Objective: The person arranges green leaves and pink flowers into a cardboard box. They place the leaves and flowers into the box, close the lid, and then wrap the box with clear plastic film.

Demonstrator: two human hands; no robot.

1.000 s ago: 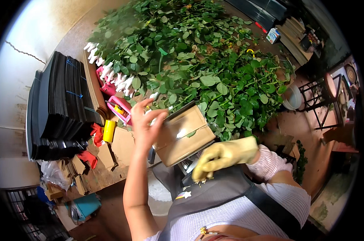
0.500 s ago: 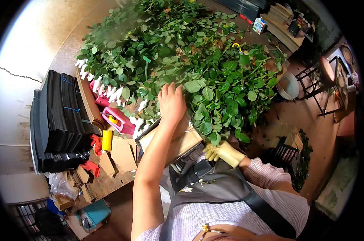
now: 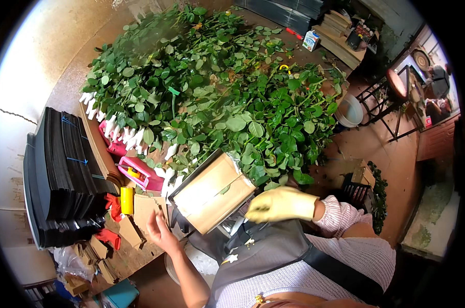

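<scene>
Cardboard box [image 3: 212, 192] sits center frame, below the leafy stems [image 3: 217, 92]. I see left hand [image 3: 160, 232] back off the pile, open, empty. Gloved right hand [image 3: 281, 204] loosely curled beside the box; grip unclear.

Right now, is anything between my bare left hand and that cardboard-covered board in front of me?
Nothing visible. The left hand hangs open just left of the board, with only a bare gap between them. The gloved right hand sits off its right corner, not in that gap.

One head-worn fisheye looks steeply down, close over the worktable [image 3: 135, 256].
</scene>
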